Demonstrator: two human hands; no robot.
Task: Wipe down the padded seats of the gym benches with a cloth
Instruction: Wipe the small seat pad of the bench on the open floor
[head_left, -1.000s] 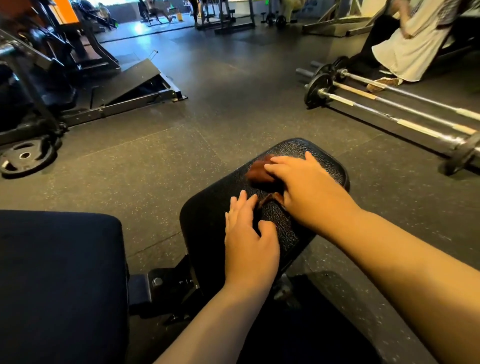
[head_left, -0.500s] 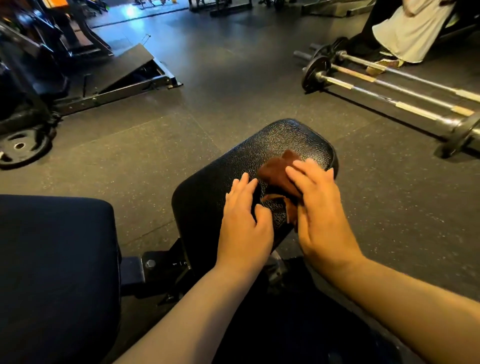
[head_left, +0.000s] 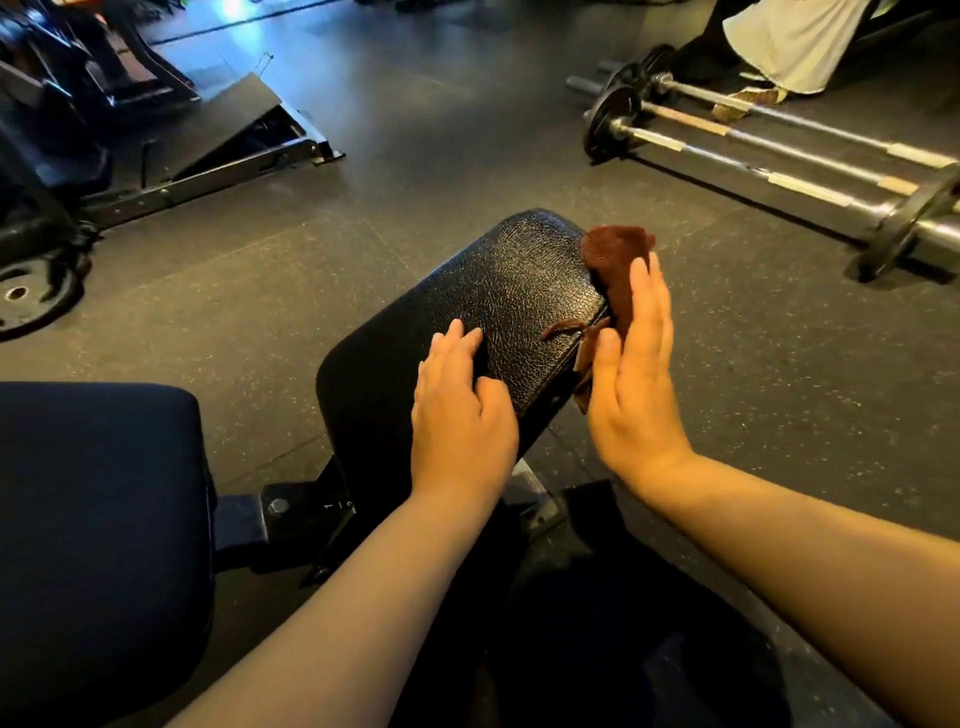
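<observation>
On the black padded seat (head_left: 498, 291), near its close end, my left hand (head_left: 460, 415) lies palm down, fingers extended and slightly spread, thumb out to the side. At the right edge of the seat, my right hand (head_left: 631, 384) stands on edge with the fingers straight and held together, pressing the brown cloth (head_left: 615, 270) flat against the seat's side; it presses rather than pinches. Part of the cloth rises above the right edge of the seat beyond my fingertips, a thin strand of it trails onto the seat's top surface, and a fold hangs below my thumb. Left of the seat, a second, dark blue pad (head_left: 98, 514) joins it through a black metal bracket (head_left: 280, 514). Beyond the seat to the right, barbells (head_left: 769, 150) lie on the rubber floor (head_left: 291, 270), with a person in pale clothing (head_left: 789, 36) behind them. Beyond the seat to the left, a weight plate (head_left: 26, 296) rests by a machine frame (head_left: 208, 171)
</observation>
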